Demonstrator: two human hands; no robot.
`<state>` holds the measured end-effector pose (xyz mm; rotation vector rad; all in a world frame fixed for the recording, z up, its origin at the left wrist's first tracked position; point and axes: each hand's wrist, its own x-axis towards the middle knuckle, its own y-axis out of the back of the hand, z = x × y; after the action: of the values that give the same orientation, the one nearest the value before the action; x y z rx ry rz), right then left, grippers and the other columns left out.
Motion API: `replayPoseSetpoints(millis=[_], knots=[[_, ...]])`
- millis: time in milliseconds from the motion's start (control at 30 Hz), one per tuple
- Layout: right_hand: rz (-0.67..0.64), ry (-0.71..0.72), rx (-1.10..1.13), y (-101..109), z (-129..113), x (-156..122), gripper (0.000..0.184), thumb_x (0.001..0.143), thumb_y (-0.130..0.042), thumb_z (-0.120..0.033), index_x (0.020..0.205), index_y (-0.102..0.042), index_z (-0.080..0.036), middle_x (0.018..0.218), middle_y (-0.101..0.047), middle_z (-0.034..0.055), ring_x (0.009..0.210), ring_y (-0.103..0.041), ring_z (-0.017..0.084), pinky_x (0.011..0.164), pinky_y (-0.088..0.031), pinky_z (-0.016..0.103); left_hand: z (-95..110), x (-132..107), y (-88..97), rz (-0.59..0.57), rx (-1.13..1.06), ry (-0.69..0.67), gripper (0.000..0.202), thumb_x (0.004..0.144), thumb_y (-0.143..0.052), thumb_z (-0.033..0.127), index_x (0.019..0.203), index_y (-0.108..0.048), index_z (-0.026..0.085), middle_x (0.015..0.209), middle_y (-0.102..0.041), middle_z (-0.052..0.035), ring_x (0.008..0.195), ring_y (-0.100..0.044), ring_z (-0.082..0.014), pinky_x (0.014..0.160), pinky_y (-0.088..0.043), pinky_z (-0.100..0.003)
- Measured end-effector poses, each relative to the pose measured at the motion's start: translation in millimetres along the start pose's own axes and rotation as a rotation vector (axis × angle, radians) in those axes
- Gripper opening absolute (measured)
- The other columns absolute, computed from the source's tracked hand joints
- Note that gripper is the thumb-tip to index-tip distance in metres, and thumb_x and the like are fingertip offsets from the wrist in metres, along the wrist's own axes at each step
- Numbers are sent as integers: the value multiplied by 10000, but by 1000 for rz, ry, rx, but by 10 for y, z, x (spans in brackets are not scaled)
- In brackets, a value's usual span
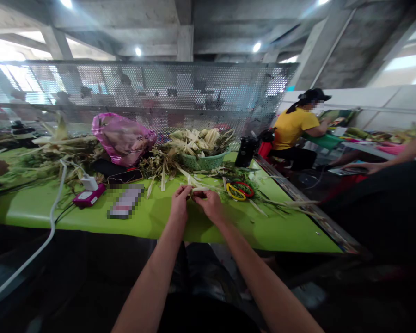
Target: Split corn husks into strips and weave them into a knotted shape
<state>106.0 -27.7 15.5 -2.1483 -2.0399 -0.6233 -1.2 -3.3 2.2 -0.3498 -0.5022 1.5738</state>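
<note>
My left hand (180,201) and my right hand (210,204) are close together just over the green table (159,224). Both are closed, fingertips pinching a pale plant strip (200,188), with a thin end pointing away from me. Its exact kind is too small to tell. Right of my hands lie scissors (241,190) with red and yellow handles, among green plant stems (263,196). Behind my hands stands a green basket (208,162) heaped with pale peeled plant pieces (197,141).
Left are a blurred phone (126,201), a dark phone (125,176), a purple power strip (89,195), a white cable (55,208) and a pink bag (121,138). A black bottle (247,151) stands by the right edge. Other people sit at both sides; a perforated metal screen (180,88) rises behind.
</note>
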Motion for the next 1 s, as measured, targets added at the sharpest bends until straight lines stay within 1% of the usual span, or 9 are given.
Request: replayPoseSetpoints(millis=[100, 200, 267, 400, 567, 700, 800, 933, 1000], knots=[[18, -34, 96, 34, 12, -9, 161, 672, -704, -328, 789, -707, -219, 755, -706, 14, 713, -629, 192, 708, -476, 324, 8, -16, -12, -21, 30, -31, 279, 660, -670, 425, 767, -572, 186, 774, -609, -2, 732, -566, -119, 685, -416, -233], [127, -19, 198, 85, 25, -16, 248, 683, -713, -345, 897, -675, -226, 843, -691, 12, 757, -618, 177, 729, -474, 310, 35, -42, -45, -45, 88, -52, 283, 698, -652, 436, 821, -579, 191, 810, -613, -6, 731, -559, -111, 681, -411, -230], [207, 3, 230, 118, 30, -12, 272, 698, -708, -355, 933, -652, -229, 852, -669, 6, 763, -602, 165, 735, -469, 300, 49, -59, -70, -86, 113, -52, 270, 702, -655, 415, 816, -582, 181, 768, -602, -1, 700, -550, -106, 680, -409, -235], [240, 15, 230, 151, 45, 7, 251, 703, -708, -364, 903, -648, -224, 831, -642, 8, 752, -580, 163, 733, -467, 304, 28, -73, -91, -210, 149, -52, 226, 696, -662, 370, 762, -584, 168, 647, -550, 23, 631, -511, -100, 671, -403, -246], [272, 8, 229, 160, 81, 18, 201, 685, -718, -370, 788, -640, -215, 751, -618, -4, 705, -556, 160, 709, -453, 305, -31, -62, -73, -308, 222, -63, 208, 697, -663, 359, 734, -605, 163, 632, -542, 19, 614, -489, -100, 650, -391, -244], [299, 22, 263, 160, 62, 14, 180, 695, -704, -355, 754, -627, -203, 721, -594, -18, 694, -538, 145, 704, -433, 289, -21, -76, -87, -304, 249, -53, 249, 691, -672, 376, 805, -623, 160, 654, -551, 16, 627, -488, -101, 646, -382, -238], [322, 25, 276, 156, 26, 5, 187, 688, -703, -355, 727, -615, -194, 705, -583, -24, 690, -533, 139, 704, -427, 286, 11, -94, -101, -298, 269, -68, 251, 691, -669, 373, 807, -622, 156, 645, -541, 24, 617, -469, -95, 633, -369, -230], [279, 47, 219, 181, 25, -19, 219, 696, -696, -343, 849, -631, -201, 741, -604, -17, 696, -550, 144, 694, -443, 288, 43, -112, -94, -290, 289, -74, 190, 704, -644, 336, 732, -594, 154, 621, -513, 35, 600, -437, -85, 620, -353, -223], [257, 78, 132, 200, 23, -29, 211, 717, -679, -325, 881, -634, -200, 766, -618, -4, 699, -559, 150, 690, -453, 294, 44, -116, -89, -283, 307, -70, 169, 705, -633, 318, 701, -582, 157, 612, -507, 37, 591, -430, -84, 611, -345, -221]])
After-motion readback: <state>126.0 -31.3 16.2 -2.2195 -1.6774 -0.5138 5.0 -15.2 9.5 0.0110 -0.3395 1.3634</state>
